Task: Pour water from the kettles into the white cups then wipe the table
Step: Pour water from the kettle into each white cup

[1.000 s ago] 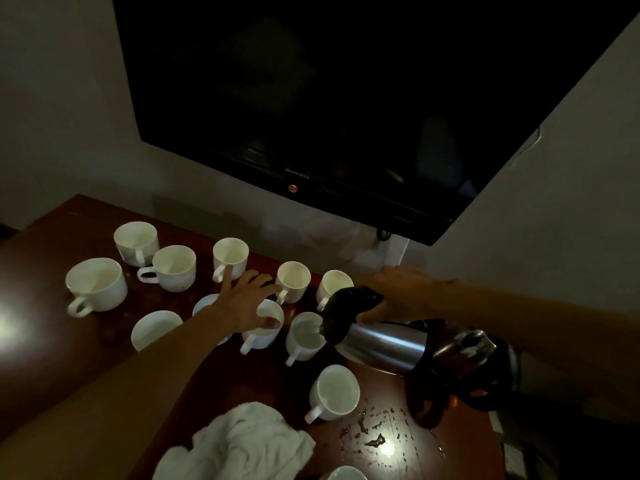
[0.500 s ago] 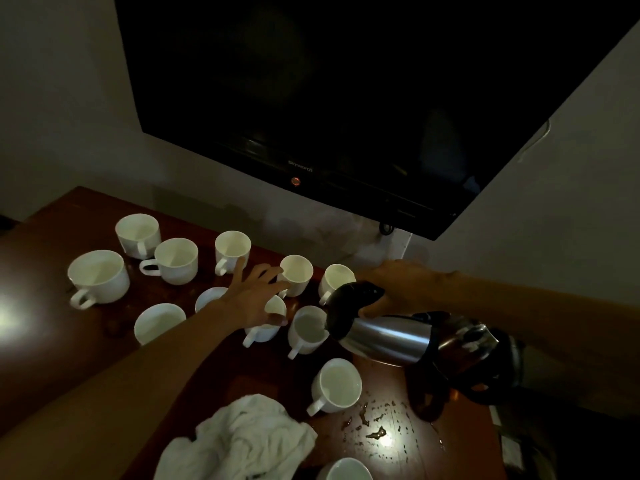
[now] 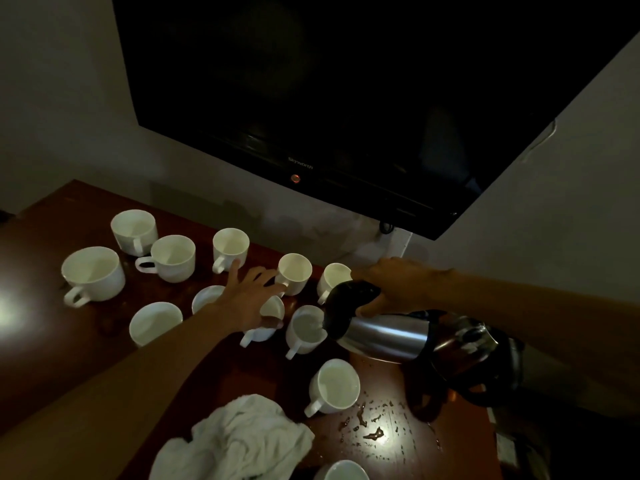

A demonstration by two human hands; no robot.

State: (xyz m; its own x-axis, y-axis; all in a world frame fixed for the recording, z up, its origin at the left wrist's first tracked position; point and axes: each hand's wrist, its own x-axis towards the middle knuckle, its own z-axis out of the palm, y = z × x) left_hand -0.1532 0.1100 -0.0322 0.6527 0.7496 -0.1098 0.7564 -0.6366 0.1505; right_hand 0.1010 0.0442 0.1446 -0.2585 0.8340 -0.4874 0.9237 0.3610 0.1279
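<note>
A: Where is the kettle right now?
B: The steel kettle (image 3: pixel 384 336) is leaning nearly flat, its black top hanging over the right rim of the middle cup (image 3: pixel 306 325), which is standing on the table (image 3: pixel 45 341).
A: Who is holding it?
B: The right hand (image 3: pixel 391 285) is gripping it, fingers curling over the black top and the thumb tucking beneath.
A: And the other hand?
B: The left hand (image 3: pixel 249 296) is lying just left of the middle cup, fingers spreading apart and straight, palm covering a neighbouring cup (image 3: pixel 258 336), thumb touching its rim.
A: What else is sitting around that cup?
B: Another white cup (image 3: pixel 334 384) is standing just in front of it, with water drops (image 3: pixel 374 433) glinting beyond. A crumpled white cloth (image 3: pixel 239 441) is lying front-left of it. More cups (image 3: pixel 169 258) are sitting behind and left of it, and a dark television (image 3: pixel 346 98) is hanging above.
</note>
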